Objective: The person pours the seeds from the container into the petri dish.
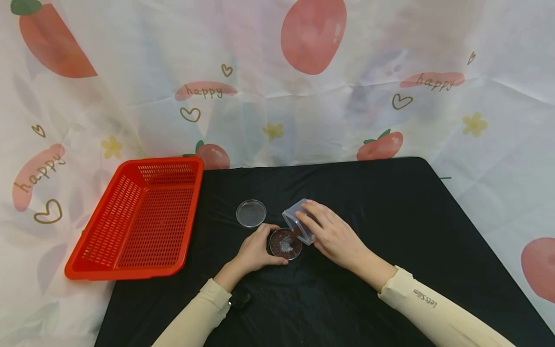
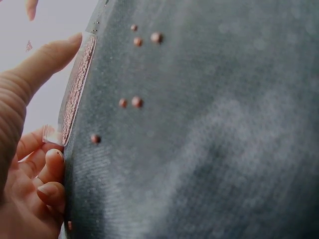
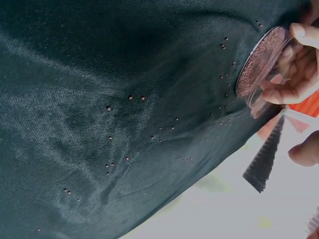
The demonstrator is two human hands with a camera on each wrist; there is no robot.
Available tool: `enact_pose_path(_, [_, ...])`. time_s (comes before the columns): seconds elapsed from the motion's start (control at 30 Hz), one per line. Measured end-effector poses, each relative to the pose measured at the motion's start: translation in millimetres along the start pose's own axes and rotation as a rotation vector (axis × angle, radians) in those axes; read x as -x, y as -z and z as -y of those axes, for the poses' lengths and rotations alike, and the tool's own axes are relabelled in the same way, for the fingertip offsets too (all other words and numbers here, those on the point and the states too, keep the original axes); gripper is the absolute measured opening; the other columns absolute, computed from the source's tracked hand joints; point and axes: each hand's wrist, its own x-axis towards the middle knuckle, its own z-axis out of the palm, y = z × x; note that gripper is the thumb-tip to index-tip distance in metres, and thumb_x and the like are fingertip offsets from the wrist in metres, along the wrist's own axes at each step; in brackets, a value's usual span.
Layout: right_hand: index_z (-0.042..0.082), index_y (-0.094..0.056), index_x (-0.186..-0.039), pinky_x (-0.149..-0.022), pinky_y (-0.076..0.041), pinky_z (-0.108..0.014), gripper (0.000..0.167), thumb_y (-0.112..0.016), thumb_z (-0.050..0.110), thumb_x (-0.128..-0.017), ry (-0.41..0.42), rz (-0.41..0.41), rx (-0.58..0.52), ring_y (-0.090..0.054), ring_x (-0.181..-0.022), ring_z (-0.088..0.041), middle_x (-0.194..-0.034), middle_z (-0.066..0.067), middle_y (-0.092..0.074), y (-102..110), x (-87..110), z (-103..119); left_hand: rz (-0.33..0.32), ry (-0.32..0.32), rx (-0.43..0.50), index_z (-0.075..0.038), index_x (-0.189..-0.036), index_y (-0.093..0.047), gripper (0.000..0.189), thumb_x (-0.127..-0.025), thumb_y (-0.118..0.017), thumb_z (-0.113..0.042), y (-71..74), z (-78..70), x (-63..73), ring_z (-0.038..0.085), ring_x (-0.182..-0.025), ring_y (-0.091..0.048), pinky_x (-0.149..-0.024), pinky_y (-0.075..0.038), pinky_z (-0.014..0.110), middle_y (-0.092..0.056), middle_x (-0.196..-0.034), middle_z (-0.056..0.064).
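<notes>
A round clear petri dish (image 1: 285, 244) on the black cloth holds small reddish-brown beads, with a paler patch in the middle. My left hand (image 1: 255, 248) grips it by the rim, thumb on the near side and fingers on the far side. In the left wrist view the dish (image 2: 78, 92) appears edge-on beside my thumb. A clear plastic box (image 1: 299, 219) is in my right hand (image 1: 336, 236), tilted over the right side of the dish, with brown beads at its lower edge. An empty round clear lid (image 1: 251, 213) lies behind my left hand.
A red perforated plastic basket (image 1: 156, 226) stands at the left of the black table (image 1: 377, 193). Several loose beads (image 3: 130, 97) lie scattered on the cloth near the dish. A printed curtain (image 1: 260, 48) hangs behind the table.
</notes>
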Motion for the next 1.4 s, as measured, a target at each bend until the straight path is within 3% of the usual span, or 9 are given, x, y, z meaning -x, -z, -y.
enact_pose_path(1.4, [0.007, -0.046, -0.153, -0.115, -0.042, -0.049, 0.088, -0.087, 0.006, -0.075, 0.011, 0.015, 0.031, -0.039, -0.148, -0.034, -0.155, -0.020, -0.047, 1.8, -0.2, 2.9, 0.002, -0.019, 0.015, -0.016, -0.141, -0.053, 0.091, -0.068, -0.096, -0.047, 2.7, -2.5, 2.6, 0.024, -0.124, -0.061, -0.101, -0.052, 0.048, -0.056, -0.139, 0.004])
